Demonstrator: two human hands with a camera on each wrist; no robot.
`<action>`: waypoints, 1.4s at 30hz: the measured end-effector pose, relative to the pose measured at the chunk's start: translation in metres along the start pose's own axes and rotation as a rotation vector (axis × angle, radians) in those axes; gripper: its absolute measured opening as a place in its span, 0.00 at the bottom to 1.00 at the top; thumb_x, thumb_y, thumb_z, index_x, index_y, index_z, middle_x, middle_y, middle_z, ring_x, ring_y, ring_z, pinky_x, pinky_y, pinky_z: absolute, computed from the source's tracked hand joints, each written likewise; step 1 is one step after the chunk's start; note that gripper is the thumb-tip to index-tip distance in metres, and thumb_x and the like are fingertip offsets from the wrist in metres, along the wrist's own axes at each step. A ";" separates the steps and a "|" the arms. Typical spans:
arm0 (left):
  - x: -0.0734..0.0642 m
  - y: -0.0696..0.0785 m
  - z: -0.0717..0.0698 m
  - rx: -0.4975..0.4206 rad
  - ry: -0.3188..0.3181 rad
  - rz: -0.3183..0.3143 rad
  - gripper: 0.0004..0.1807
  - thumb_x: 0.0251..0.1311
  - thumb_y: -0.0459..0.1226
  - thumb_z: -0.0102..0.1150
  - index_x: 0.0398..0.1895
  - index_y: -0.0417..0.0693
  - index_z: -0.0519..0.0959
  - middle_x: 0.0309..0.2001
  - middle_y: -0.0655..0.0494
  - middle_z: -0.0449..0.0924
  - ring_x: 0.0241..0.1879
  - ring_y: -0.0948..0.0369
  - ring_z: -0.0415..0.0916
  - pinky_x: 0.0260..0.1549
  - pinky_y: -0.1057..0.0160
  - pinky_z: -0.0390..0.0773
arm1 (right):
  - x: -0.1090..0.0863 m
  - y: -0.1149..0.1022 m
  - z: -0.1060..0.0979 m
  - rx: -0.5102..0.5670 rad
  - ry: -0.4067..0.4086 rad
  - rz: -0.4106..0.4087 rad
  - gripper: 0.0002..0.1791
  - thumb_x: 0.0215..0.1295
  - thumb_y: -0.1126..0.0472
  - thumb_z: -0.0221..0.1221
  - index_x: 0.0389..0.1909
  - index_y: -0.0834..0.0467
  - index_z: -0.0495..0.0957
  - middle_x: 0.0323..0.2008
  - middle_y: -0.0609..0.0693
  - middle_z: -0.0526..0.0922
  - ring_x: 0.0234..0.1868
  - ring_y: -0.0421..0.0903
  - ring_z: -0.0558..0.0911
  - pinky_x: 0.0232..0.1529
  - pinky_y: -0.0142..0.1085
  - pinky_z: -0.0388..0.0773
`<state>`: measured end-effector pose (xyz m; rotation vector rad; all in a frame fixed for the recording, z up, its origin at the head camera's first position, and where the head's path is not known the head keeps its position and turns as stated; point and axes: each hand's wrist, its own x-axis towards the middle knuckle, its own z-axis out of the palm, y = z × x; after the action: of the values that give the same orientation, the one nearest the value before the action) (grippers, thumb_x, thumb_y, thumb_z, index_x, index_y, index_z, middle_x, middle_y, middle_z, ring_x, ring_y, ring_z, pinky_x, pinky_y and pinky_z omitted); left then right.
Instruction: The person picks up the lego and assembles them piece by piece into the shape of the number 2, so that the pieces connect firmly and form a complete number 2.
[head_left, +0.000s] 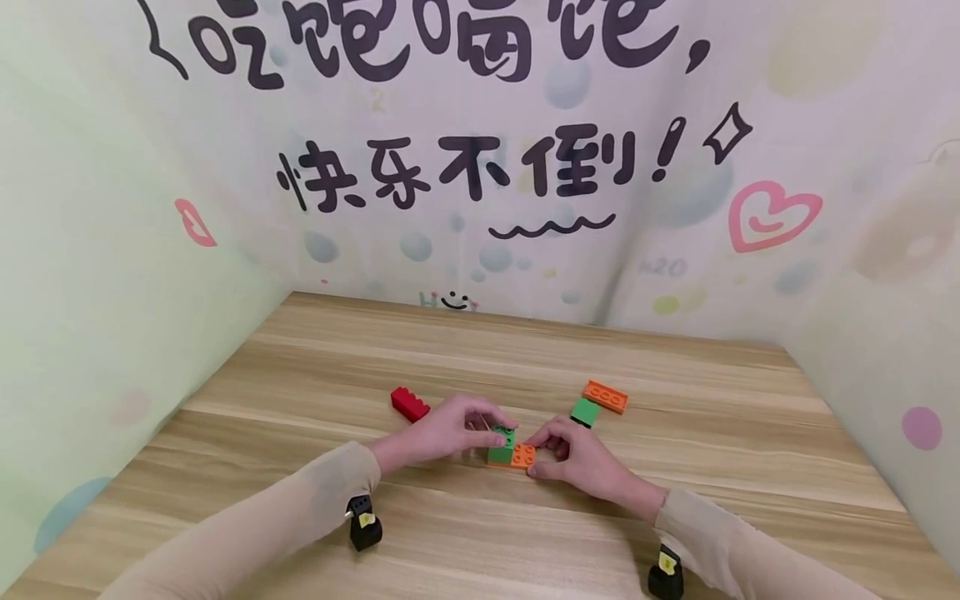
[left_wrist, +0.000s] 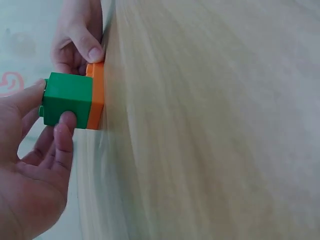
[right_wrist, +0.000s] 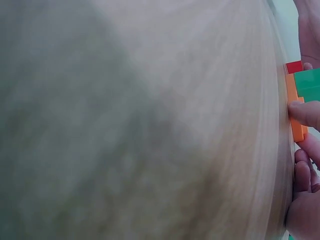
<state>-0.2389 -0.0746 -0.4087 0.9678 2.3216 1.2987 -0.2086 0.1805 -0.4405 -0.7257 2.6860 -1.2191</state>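
A green toy brick (head_left: pixel 501 450) sits at the left end of an orange building plate (head_left: pixel 523 456), whose bare studs show on the right. My left hand (head_left: pixel 455 429) pinches the green brick between thumb and fingers; the left wrist view shows the brick (left_wrist: pixel 70 100) flush against the orange plate (left_wrist: pixel 96 105). At the plate's other end, my right hand (head_left: pixel 585 461) grips its edges. The right wrist view has the thumb along the orange plate (right_wrist: pixel 297 127), with part of that hand cut off by the frame.
A red brick (head_left: pixel 409 404) lies just left of my left hand. Beyond my right hand are another green brick (head_left: pixel 585 412) and a separate orange piece (head_left: pixel 606 397). The wooden tabletop (head_left: pixel 465 533) meets a printed cloth wall (head_left: pixel 420 275) at the back.
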 end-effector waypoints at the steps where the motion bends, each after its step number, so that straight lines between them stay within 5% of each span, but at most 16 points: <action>1: 0.000 0.000 0.000 0.006 0.005 0.007 0.17 0.64 0.40 0.64 0.53 0.46 0.83 0.51 0.55 0.85 0.42 0.67 0.79 0.46 0.67 0.80 | 0.000 0.000 0.000 0.000 0.001 0.000 0.14 0.54 0.54 0.73 0.41 0.50 0.83 0.42 0.48 0.80 0.38 0.39 0.72 0.39 0.26 0.70; 11: -0.001 -0.002 0.003 0.024 0.034 -0.011 0.17 0.63 0.42 0.65 0.54 0.47 0.82 0.48 0.55 0.86 0.38 0.64 0.78 0.39 0.69 0.78 | -0.001 0.001 0.001 -0.010 0.003 -0.008 0.14 0.55 0.53 0.72 0.41 0.50 0.82 0.42 0.47 0.80 0.39 0.38 0.72 0.40 0.27 0.70; 42: 0.005 -0.003 0.008 0.032 0.048 0.004 0.17 0.63 0.43 0.65 0.54 0.49 0.83 0.47 0.56 0.85 0.38 0.64 0.77 0.40 0.68 0.77 | -0.002 0.001 0.002 0.035 -0.019 0.000 0.18 0.59 0.56 0.70 0.51 0.49 0.81 0.47 0.48 0.80 0.42 0.38 0.75 0.42 0.27 0.73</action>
<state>-0.2395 -0.0679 -0.4154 0.9613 2.3848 1.3035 -0.2062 0.1809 -0.4424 -0.7295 2.6426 -1.2495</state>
